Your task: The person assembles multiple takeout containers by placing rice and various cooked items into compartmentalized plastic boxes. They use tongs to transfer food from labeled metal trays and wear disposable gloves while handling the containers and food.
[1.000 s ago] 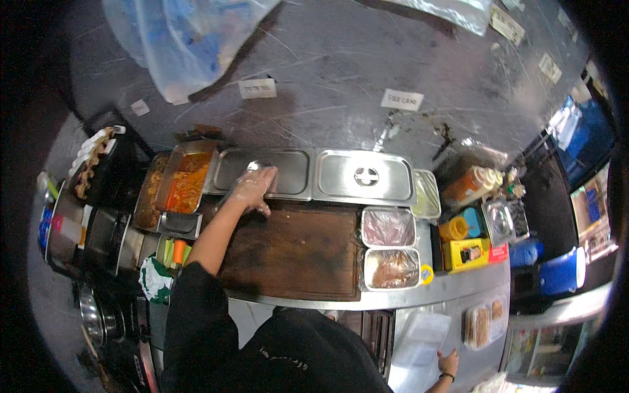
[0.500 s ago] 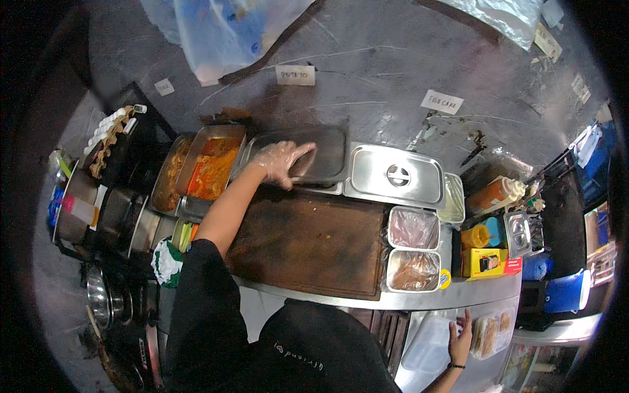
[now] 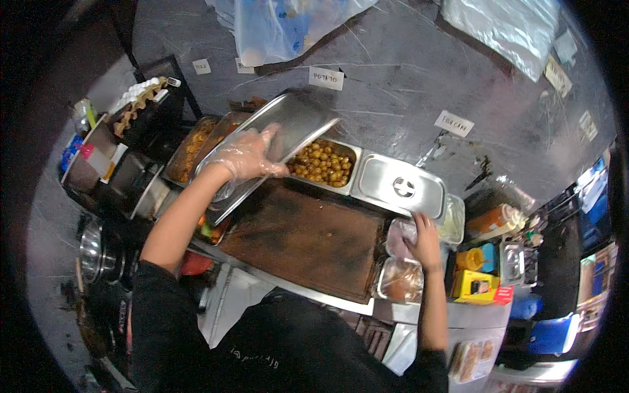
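My left hand (image 3: 246, 157), in a clear plastic glove, grips a rectangular pan lid (image 3: 288, 121) and holds it tilted over the left pans. Small glazed brown potatoes (image 3: 323, 162) show in the steel pan (image 3: 356, 171) that the lid partly uncovers. My bare right hand (image 3: 426, 239) reaches over a film-covered tub (image 3: 398, 237) with fingers stretched out and apart. Its fingertips lie close to the near edge of a closed steel lid (image 3: 400, 183); contact is hard to make out. A second film-covered tub (image 3: 401, 280) sits just nearer.
A dark brown cutting board (image 3: 301, 239) lies before the pans. Left stand pans of orange-red food (image 3: 191, 149) and a tray of eggs (image 3: 137, 98). A yellow box (image 3: 475, 286) and sauce bottles (image 3: 501, 221) stand at right. A plastic bag (image 3: 288, 29) lies beyond the pans.
My left hand has lifted the lid and swung it left, revealing the potatoes. My right hand has moved up from the clear container at lower right to the film-covered tubs.
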